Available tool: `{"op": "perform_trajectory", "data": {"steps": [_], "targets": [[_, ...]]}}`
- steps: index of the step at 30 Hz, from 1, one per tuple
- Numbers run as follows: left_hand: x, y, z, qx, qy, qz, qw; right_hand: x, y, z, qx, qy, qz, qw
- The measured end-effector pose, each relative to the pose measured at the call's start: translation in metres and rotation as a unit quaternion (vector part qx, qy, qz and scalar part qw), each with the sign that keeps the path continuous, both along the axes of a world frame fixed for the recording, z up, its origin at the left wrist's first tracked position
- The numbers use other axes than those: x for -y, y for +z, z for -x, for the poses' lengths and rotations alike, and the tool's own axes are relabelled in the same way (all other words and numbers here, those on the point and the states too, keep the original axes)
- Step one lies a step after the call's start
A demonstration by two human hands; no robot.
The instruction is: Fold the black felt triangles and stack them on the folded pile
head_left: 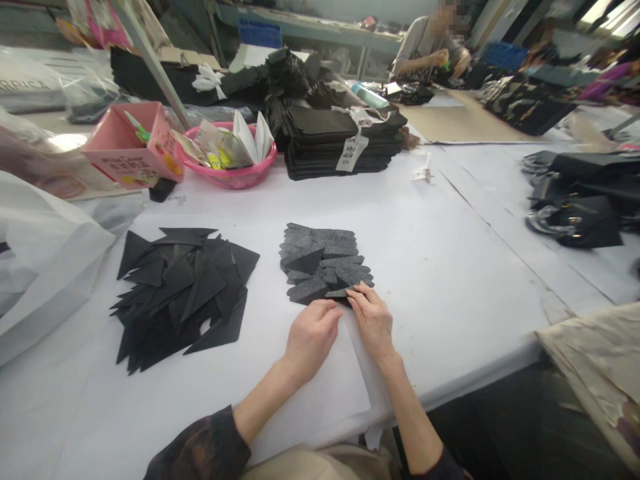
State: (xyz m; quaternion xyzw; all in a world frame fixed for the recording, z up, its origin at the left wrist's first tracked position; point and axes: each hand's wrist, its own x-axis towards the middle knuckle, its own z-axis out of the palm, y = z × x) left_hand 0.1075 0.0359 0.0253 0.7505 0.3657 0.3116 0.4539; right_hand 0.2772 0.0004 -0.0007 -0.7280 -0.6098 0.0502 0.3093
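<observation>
The gray bits lie on the counter at about 11 o'clock from our hands, long sides running 9 to 3. Our right hand touches their near edge. Our left hand is curled close by. We can't tell if either pinches one.

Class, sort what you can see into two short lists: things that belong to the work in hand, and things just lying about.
In the work:
left hand, beside the grey pieces
right hand, fingertips on the grey pieces
probably the loose black pieces

Lying about:
pink box
pink basket
stacked black pieces
green-handled scissors
</observation>
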Motion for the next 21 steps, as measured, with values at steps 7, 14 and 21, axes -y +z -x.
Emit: {"op": "perform_trajectory", "data": {"steps": [7, 14, 21], "targets": [[0.003, -0.017, -0.014, -0.290, -0.095, -0.341, 0.889, -0.004, 0.006, 0.002, -0.073, -0.015, 0.010, 0.997], [0.001, -0.022, -0.014, -0.315, -0.112, -0.358, 0.872, -0.009, 0.008, -0.005, -0.237, -0.107, -0.068, 0.963], [0.002, -0.028, -0.012, -0.310, -0.102, -0.360, 0.874, -0.015, 0.012, -0.029, -0.374, -0.254, -0.211, 0.867]]}}
